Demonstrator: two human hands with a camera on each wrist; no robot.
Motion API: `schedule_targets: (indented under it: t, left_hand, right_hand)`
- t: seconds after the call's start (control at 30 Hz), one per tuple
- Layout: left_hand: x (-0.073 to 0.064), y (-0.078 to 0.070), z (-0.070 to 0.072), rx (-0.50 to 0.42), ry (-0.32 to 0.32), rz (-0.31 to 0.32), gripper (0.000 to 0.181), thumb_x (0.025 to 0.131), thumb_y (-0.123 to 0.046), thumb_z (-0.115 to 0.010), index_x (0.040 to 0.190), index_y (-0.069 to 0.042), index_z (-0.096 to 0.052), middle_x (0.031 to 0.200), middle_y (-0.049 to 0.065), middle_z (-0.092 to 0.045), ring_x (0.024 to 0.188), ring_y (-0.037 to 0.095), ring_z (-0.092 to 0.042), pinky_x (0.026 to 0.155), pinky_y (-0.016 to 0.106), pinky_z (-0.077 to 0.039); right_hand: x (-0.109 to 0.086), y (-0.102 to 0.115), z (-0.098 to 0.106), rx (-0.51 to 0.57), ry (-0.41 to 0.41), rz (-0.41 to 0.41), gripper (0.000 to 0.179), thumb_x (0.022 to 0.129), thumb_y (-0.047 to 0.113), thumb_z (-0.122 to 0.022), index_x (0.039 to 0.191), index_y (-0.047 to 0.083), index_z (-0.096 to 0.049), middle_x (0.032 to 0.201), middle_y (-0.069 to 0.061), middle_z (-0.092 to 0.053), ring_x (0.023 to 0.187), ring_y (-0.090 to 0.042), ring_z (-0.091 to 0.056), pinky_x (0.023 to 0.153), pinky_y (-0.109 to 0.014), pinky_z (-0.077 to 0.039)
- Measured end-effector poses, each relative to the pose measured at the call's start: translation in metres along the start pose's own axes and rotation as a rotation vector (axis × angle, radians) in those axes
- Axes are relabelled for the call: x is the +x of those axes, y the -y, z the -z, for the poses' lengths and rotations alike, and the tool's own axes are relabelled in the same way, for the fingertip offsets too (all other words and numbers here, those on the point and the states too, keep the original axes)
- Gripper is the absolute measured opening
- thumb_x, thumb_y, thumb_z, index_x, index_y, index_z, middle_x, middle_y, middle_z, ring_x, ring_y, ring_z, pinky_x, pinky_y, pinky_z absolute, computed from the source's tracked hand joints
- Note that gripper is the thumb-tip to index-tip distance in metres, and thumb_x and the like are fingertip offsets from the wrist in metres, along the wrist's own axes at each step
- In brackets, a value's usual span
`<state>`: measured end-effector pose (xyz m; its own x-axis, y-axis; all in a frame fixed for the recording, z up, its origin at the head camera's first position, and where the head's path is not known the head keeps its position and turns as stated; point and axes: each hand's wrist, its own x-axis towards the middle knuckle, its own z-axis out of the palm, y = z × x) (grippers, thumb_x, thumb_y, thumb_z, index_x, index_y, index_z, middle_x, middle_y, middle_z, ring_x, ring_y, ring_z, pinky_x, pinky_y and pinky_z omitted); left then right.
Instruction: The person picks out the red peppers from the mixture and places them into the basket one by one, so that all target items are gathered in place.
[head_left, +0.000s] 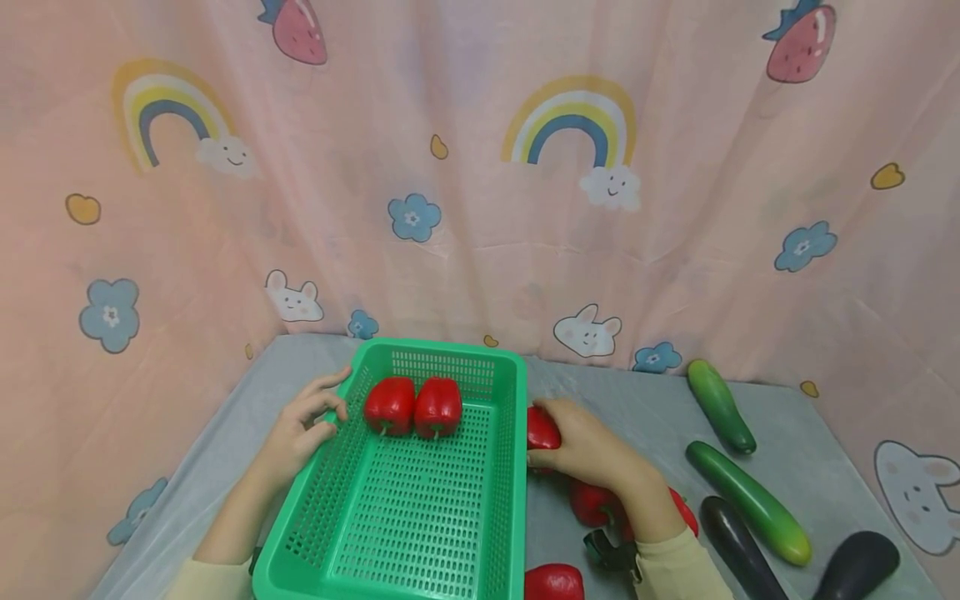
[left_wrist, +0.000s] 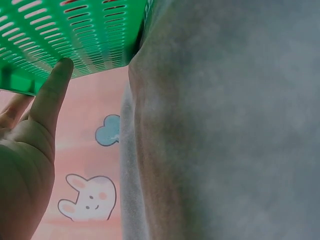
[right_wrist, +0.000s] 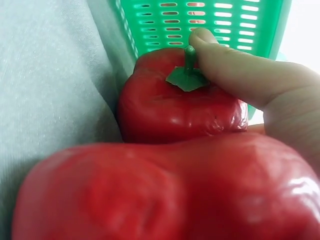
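Gripping a red pepper (head_left: pixel 543 430) right of centre in the head view, the right hand (head_left: pixel 592 443) curls its thumb and fingers round it; the loosely spread left hand (head_left: pixel 300 429) touches the green basket's (head_left: pixel 519 500) left side. Grey cloth (head_left: pixel 622 398) lies below a pink curtain (head_left: pixel 480 279).

Curtained Corner Has Look of Staged Booth

A pink curtain (head_left: pixel 480 283) printed with rainbows (head_left: pixel 573 85), strawberries (head_left: pixel 801 46) and rabbits (head_left: pixel 588 337) hangs behind and along both sides of a surface (head_left: pixel 630 400) draped in grey cloth (left_wrist: pixel 240 125), giving the spot the look of a makeshift booth with a nursery-style backdrop. A green basket (head_left: pixel 420 500) and red peppers (head_left: pixel 390 404) lend a kitchen touch. Whether a home, studio or lab lies beyond the curtain cannot be told.
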<state>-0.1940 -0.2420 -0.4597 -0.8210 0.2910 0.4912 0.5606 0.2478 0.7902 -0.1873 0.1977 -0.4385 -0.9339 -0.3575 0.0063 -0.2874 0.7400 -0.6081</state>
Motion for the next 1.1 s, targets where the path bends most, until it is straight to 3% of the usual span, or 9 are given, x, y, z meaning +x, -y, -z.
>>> schedule_targets:
  t: [0.2, 0.67, 1.1]
  left_hand:
    - [0.0, 0.001, 0.0, -0.003, -0.002, -0.001, 0.031, 0.085, 0.019, -0.053, 0.092, -0.009, -0.066, 0.161, 0.026, -0.05, 0.142, 0.017, -0.052, 0.097, 0.027, -0.046]
    - [0.0, 0.0, -0.001, -0.003, -0.003, -0.02, 0.032, 0.084, 0.019, -0.052, 0.092, -0.009, -0.065, 0.161, 0.027, -0.049, 0.144, 0.018, -0.051, 0.101, 0.022, -0.045]
    - [-0.001, -0.002, -0.001, -0.003, 0.004, 0.024, 0.03, 0.086, 0.018, -0.052, 0.093, -0.008, -0.065, 0.163, 0.025, -0.049, 0.144, 0.023, -0.05, 0.096, 0.027, -0.046]
  right_hand:
    - [0.001, -0.002, 0.002, 0.018, 0.01, 0.019, 0.082, 0.087, 0.046, -0.09, 0.15, 0.003, -0.058, 0.13, -0.008, -0.067, 0.112, -0.025, -0.063, 0.084, -0.041, -0.059]
    - [-0.006, -0.001, 0.018, 0.004, -0.051, -0.077, 0.1, 0.088, 0.059, -0.085, 0.162, 0.004, -0.047, 0.149, -0.019, -0.055, 0.124, -0.039, -0.059, 0.081, -0.051, -0.064]
    - [-0.007, 0.001, 0.026, -0.052, -0.255, -0.123, 0.096, 0.086, 0.05, -0.089, 0.161, 0.006, -0.047, 0.151, -0.022, -0.052, 0.127, -0.046, -0.059, 0.08, -0.057, -0.064]
